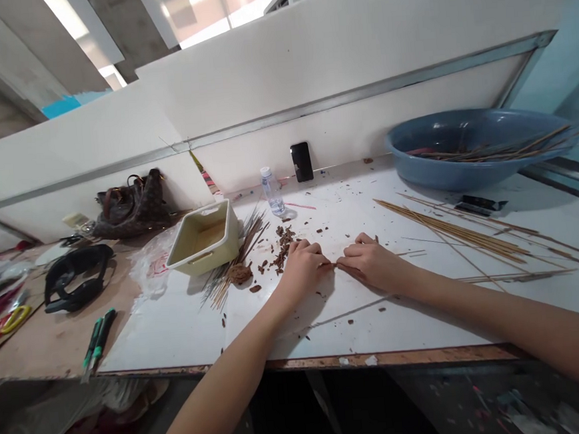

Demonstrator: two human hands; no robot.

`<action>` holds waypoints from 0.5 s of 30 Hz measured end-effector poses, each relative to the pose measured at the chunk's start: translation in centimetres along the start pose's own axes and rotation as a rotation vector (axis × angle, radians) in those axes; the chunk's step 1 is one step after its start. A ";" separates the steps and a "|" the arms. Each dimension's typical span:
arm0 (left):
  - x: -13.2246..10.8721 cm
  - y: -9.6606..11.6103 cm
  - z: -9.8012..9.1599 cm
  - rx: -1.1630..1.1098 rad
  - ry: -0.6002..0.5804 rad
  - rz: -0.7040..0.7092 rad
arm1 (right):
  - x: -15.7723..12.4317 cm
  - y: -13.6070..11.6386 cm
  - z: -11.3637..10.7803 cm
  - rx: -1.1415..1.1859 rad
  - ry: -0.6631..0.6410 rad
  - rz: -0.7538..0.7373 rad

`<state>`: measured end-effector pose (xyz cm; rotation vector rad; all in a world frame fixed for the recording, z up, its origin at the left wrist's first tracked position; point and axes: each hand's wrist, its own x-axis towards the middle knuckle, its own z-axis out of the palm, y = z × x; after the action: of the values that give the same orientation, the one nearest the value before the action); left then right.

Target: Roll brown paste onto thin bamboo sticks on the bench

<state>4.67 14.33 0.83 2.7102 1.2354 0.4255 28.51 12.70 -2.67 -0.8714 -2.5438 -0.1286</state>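
My left hand [303, 264] and my right hand [368, 261] are close together above the white board, fingers bent and pinched. Between the fingertips shows a small reddish-brown piece [334, 265], too small to name, with both hands on it. A thin stick [413, 253] shows just beyond my right hand; whether it joins the piece is hidden. Dark brown crumbs [283, 249] are scattered beside my left hand, and a brown lump [238, 273] rests against a bundle of thin sticks [251, 237]. Longer tan sticks [461, 233] lie to the right of my right hand.
A pale yellow bin [228, 238] stands at left, near a clear bottle [272, 195] and a phone [302, 162] leaning on the partition. A blue basin [456, 174] with sticks sits back right. Green-black cutters [98, 339], a black headset [78, 274] and a brown handbag [133, 209] are further left.
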 end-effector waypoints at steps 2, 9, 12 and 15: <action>-0.2 0.1 -0.5 0.009 -0.025 -0.028 | 0.0 -0.1 -0.4 -0.008 -0.011 0.016; -3.5 3.3 -1.6 0.224 0.041 -0.179 | -1.7 -3.9 -3.7 -0.061 -0.053 0.245; -3.4 4.5 -1.0 0.190 -0.027 -0.166 | -1.7 -5.2 -3.2 -0.071 -0.096 0.314; -2.4 5.0 0.1 0.176 -0.121 -0.164 | -0.7 -5.2 -1.3 -0.074 -0.176 0.378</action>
<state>6.77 9.25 1.47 2.6986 1.5100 0.1371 26.37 7.89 -1.55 -1.4304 -2.4901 -0.0292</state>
